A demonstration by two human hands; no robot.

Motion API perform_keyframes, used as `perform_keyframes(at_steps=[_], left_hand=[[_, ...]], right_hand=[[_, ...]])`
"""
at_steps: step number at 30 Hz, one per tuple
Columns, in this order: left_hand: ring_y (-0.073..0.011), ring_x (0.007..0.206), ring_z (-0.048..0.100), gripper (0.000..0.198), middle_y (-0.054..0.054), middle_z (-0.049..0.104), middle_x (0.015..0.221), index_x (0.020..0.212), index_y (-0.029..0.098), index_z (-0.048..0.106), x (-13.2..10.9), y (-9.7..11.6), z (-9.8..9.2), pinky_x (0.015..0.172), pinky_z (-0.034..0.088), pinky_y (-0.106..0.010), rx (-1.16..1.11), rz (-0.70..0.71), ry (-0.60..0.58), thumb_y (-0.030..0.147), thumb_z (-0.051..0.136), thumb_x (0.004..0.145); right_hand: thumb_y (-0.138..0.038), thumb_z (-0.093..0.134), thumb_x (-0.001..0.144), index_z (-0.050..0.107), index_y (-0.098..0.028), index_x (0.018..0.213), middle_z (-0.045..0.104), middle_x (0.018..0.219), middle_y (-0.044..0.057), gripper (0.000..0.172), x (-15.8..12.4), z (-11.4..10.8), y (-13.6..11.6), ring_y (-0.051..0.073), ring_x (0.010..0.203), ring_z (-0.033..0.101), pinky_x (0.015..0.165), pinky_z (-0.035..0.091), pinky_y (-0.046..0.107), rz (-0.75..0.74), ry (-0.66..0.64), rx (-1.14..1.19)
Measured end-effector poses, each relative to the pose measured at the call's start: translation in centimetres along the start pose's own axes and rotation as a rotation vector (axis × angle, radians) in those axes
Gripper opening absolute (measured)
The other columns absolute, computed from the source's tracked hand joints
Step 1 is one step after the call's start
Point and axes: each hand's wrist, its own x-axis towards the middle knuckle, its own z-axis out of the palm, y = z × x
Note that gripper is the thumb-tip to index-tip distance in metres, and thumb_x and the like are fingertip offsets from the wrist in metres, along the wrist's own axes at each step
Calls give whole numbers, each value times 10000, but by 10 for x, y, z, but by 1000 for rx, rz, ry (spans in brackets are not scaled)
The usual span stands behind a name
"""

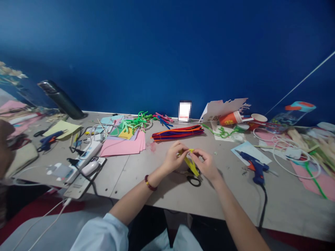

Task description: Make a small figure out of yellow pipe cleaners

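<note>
My left hand (175, 157) and my right hand (206, 163) meet over the middle of the grey table (282, 205). Both pinch a yellow pipe cleaner (190, 161) between their fingertips, and it bends down between them. My left wrist wears a dark red bead bracelet (150, 183). Just under my hands lie scissors with black and yellow handles (193, 178). A bundle of red, orange and purple pipe cleaners (178, 132) lies straight ahead, beyond my hands.
Blue glue gun (254, 167) with a black cord lies to the right. Pink paper sheets (123, 145) and green pipe cleaner shapes (136, 122) sit at the left, beside a power strip (87, 153). Paper cups (237, 118), a dark flask (61, 99) and a plastic jar (294, 113) stand at the back.
</note>
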Motion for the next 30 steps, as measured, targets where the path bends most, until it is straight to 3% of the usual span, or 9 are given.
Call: perform_keyframes(at_steps=[3, 6, 8, 13, 16, 21, 26, 30], left_hand=[[-128, 716, 496, 166, -39, 529, 770, 810, 161, 638, -2, -2, 1, 638, 409, -257, -4, 8, -35, 285, 539, 859], [-120, 703, 491, 181, -39, 539, 776, 784, 156, 644, -2, -5, 4, 618, 405, -244, -76, -83, -41, 324, 592, 822], [-112, 719, 503, 195, -35, 551, 812, 850, 160, 653, -2, -6, 6, 622, 407, -230, -193, -193, -45, 334, 660, 765], [-109, 756, 576, 540, -17, 576, 941, 1150, 222, 552, 1, -5, 5, 667, 431, -221, -752, -545, -126, 273, 753, 651], [-133, 704, 599, 426, -42, 627, 872, 1079, 184, 599, 3, -8, 3, 613, 430, -228, -940, -721, -138, 311, 708, 688], [-107, 550, 548, 246, -42, 616, 685, 774, 132, 676, 3, -11, 1, 536, 430, -232, -945, -789, -218, 359, 720, 691], [-93, 501, 547, 289, 9, 550, 545, 722, 111, 668, 4, -4, -3, 512, 405, -207, -885, -812, -250, 359, 775, 619], [-110, 533, 573, 333, -24, 612, 608, 744, 105, 672, 4, -3, -5, 556, 431, -229, -847, -817, -319, 398, 766, 617]], right_hand=[[-356, 523, 858, 620, -203, 723, 618, 720, 24, 226, -1, -1, 0, 173, 693, 549, 662, 432, 291, 39, 49, 6], [-380, 531, 850, 623, -194, 717, 616, 711, 24, 247, 0, -1, 0, 170, 688, 546, 660, 427, 286, 85, 62, 58], [-406, 533, 844, 623, -188, 712, 606, 691, 18, 270, 1, -2, -1, 161, 665, 536, 644, 424, 277, 124, 56, 109], [-479, 572, 798, 604, -187, 696, 560, 628, -5, 311, 4, -2, -1, 130, 584, 489, 573, 400, 250, 248, 78, 287], [-500, 596, 776, 616, -191, 708, 559, 637, -8, 317, 4, -1, 2, 124, 580, 485, 567, 395, 248, 293, 79, 328], [-527, 591, 772, 625, -192, 749, 576, 661, 3, 337, 2, 3, 11, 131, 582, 495, 542, 392, 251, 329, 43, 292], [-518, 602, 764, 622, -196, 823, 623, 747, 22, 328, 3, 3, 12, 132, 605, 526, 553, 413, 250, 293, 73, 270], [-508, 594, 769, 613, -193, 842, 637, 768, 34, 324, 4, 2, 15, 142, 622, 545, 572, 434, 260, 271, 78, 216]])
